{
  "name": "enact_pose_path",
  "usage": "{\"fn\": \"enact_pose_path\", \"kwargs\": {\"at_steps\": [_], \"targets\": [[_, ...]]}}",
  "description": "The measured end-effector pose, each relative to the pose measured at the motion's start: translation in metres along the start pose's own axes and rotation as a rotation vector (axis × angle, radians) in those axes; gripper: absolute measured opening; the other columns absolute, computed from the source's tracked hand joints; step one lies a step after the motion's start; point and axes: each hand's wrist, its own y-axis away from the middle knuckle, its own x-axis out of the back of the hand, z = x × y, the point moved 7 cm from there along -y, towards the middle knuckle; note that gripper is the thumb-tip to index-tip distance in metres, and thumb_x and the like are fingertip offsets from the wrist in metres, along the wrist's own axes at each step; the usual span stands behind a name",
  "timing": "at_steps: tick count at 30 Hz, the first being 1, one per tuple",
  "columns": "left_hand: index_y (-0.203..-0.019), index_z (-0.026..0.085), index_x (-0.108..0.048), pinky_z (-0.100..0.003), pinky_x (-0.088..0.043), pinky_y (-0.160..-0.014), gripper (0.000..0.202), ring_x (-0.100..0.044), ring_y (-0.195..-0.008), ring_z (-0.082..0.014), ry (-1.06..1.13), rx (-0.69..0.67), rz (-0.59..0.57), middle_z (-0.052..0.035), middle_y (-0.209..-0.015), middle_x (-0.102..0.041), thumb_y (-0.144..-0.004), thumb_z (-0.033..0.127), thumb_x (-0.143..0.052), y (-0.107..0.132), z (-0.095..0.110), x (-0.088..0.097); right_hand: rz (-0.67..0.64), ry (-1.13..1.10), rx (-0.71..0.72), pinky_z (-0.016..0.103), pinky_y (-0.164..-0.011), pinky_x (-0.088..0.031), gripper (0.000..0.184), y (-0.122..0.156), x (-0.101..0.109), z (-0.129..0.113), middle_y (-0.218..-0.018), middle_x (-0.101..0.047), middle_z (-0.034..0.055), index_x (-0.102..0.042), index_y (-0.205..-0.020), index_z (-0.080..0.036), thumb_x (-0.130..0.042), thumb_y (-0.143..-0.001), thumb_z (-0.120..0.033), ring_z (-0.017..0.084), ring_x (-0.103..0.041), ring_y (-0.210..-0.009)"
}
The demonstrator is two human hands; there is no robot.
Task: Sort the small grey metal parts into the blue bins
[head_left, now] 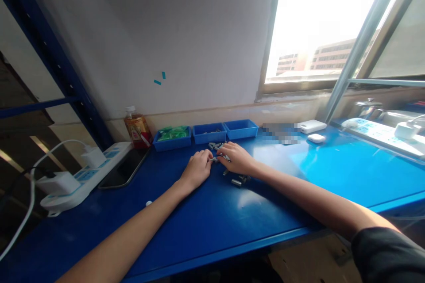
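Note:
My left hand (198,168) is closed near the middle of the blue table, its thumb and fingertips pinching a small silvery piece (214,159). Close by on the right, my right hand (238,159) has its fingers bent over the same spot and appears to grip a small metal part (226,157); its fingertips are partly hidden. Several loose metal pieces (215,145) lie just beyond my fingers. A short metal cylinder (236,182) rests below my right hand, with a few darker metal parts (245,178) beside it.
Along the wall stand a blue bin with green packets (172,132), a blue bin with small parts (210,139) and another blue bin (241,134). A drink bottle (137,128), a phone (124,169) and a power strip (89,176) are left; white cases (312,127) lie right.

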Motion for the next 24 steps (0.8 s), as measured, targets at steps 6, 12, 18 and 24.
{"fn": "enact_pose_path", "kwargs": {"at_steps": [6, 12, 18, 24], "targets": [[-0.087, 0.021, -0.049, -0.029, -0.044, -0.07, 0.007, -0.06, -0.078, -0.0179, 0.32, 0.111, 0.147, -0.0026, -0.085, -0.062, -0.087, 0.028, -0.048, -0.002, -0.018, 0.011, 0.041, -0.046, 0.042, 0.031, -0.082, -0.042, 0.021, -0.008, 0.004, -0.014, -0.093, -0.063, 0.0068, -0.061, -0.105, -0.017, -0.058, -0.088, -0.03, 0.019, -0.055, -0.088], [-0.091, 0.02, -0.051, -0.026, -0.044, -0.067, 0.017, -0.059, -0.078, -0.0167, 0.543, 0.133, 0.171, -0.0018, -0.082, -0.061, -0.086, 0.036, -0.051, -0.003, -0.028, 0.008, 0.078, -0.033, 0.066, 0.03, -0.077, -0.041, 0.014, -0.009, 0.003, -0.014, -0.089, -0.063, 0.0062, -0.059, -0.099, -0.018, -0.052, -0.092, -0.027, 0.018, -0.055, -0.084], [-0.111, 0.019, -0.054, -0.037, -0.047, -0.087, 0.028, -0.062, -0.098, -0.0223, 0.376, 0.061, 0.138, -0.0087, -0.103, -0.066, -0.09, 0.036, -0.045, -0.011, -0.026, 0.007, 0.222, -0.003, -0.017, 0.032, -0.081, -0.042, 0.02, -0.027, 0.024, -0.002, -0.092, -0.065, 0.0089, -0.06, -0.098, -0.017, -0.044, -0.095, -0.029, 0.02, -0.057, -0.087], [-0.129, 0.02, -0.05, -0.048, -0.032, -0.107, 0.044, -0.04, -0.132, -0.0296, 0.0, -0.057, -0.105, -0.0136, -0.142, -0.045, -0.088, 0.034, -0.047, -0.027, -0.023, -0.019, 0.265, 0.095, -0.317, 0.033, -0.081, -0.042, 0.024, -0.068, 0.03, 0.049, -0.097, -0.066, 0.01, -0.058, -0.107, -0.016, -0.05, -0.093, -0.034, 0.023, -0.058, -0.095]]}}
